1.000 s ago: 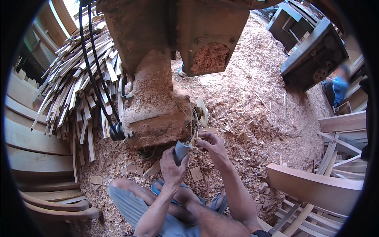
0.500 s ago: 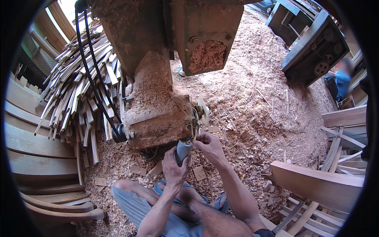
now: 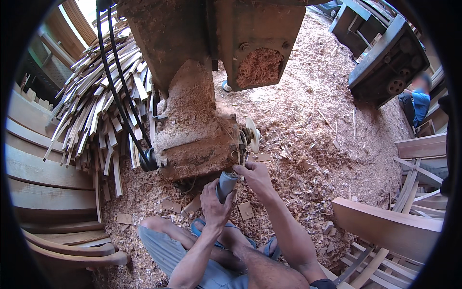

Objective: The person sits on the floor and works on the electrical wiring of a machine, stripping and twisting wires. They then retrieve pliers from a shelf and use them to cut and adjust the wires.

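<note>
Grey cylinder [image 3: 228,182] held, wires [image 3: 235,155] apparently unfinished!
Left hand [image 3: 214,204] grips it; right hand [image 3: 255,177] at its far end, whether pinching, can't tell; no finished join shows.

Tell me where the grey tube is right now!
In the head view, the grey tube is just below the picture's middle, held in the left hand, with the right hand to its right and the dusty machine above.
</note>
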Action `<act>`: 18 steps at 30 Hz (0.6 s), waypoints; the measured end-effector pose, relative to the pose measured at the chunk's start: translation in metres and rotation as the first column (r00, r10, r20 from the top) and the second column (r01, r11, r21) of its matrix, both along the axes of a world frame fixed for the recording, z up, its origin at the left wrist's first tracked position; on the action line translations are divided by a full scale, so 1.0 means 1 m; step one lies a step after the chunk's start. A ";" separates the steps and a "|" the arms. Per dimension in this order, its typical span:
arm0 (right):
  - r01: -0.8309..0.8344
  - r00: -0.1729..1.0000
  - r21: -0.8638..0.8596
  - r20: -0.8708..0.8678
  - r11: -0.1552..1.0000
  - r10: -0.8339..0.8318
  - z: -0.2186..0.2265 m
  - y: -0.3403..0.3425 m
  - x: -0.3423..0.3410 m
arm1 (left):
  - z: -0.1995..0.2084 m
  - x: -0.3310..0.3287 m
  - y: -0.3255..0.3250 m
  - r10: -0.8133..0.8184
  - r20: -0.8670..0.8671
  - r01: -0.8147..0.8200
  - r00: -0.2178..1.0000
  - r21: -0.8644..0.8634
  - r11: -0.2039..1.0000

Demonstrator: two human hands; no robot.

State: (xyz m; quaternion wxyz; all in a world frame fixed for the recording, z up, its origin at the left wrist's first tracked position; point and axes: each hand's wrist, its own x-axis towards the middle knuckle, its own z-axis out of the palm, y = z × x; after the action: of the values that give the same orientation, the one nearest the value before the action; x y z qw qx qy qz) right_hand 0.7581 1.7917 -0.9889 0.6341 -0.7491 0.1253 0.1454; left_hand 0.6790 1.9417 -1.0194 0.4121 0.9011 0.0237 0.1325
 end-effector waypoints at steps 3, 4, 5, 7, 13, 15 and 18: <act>0.015 1.000 0.005 0.007 1.000 -0.016 -0.002 -0.001 0.000 | -0.001 0.000 0.001 -0.012 0.025 0.011 1.000 0.004 1.000; 0.017 1.000 0.006 0.012 1.000 -0.017 -0.001 -0.001 0.000 | -0.002 0.001 0.001 -0.014 0.036 0.014 0.999 0.007 1.000; 0.008 1.000 -0.001 0.016 1.000 -0.008 0.000 -0.001 0.000 | -0.002 0.001 0.001 -0.017 0.034 0.016 0.999 0.012 1.000; -0.021 1.000 -0.048 0.014 0.999 0.021 0.004 -0.003 0.001 | -0.003 0.002 0.002 -0.024 0.030 0.023 0.999 0.021 1.000; -0.075 0.996 -0.106 -0.047 0.992 0.070 0.016 -0.007 0.006 | -0.005 0.003 0.000 -0.017 0.014 0.016 1.000 0.032 0.999; -0.080 0.996 -0.114 -0.059 0.990 0.074 0.019 -0.007 0.007 | -0.006 0.003 -0.003 -0.013 0.014 0.013 1.000 -0.002 1.000; -0.065 0.997 -0.100 -0.039 0.993 0.061 0.019 -0.007 0.007 | -0.007 0.003 -0.004 -0.020 0.030 0.021 0.999 -0.013 1.000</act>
State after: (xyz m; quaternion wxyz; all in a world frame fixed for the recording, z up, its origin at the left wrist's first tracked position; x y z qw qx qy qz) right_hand 0.7651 1.7850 -0.9695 0.5880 -0.7812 0.1201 0.1720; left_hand 0.6822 1.9380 -1.0263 0.4200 0.8964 0.0091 0.1416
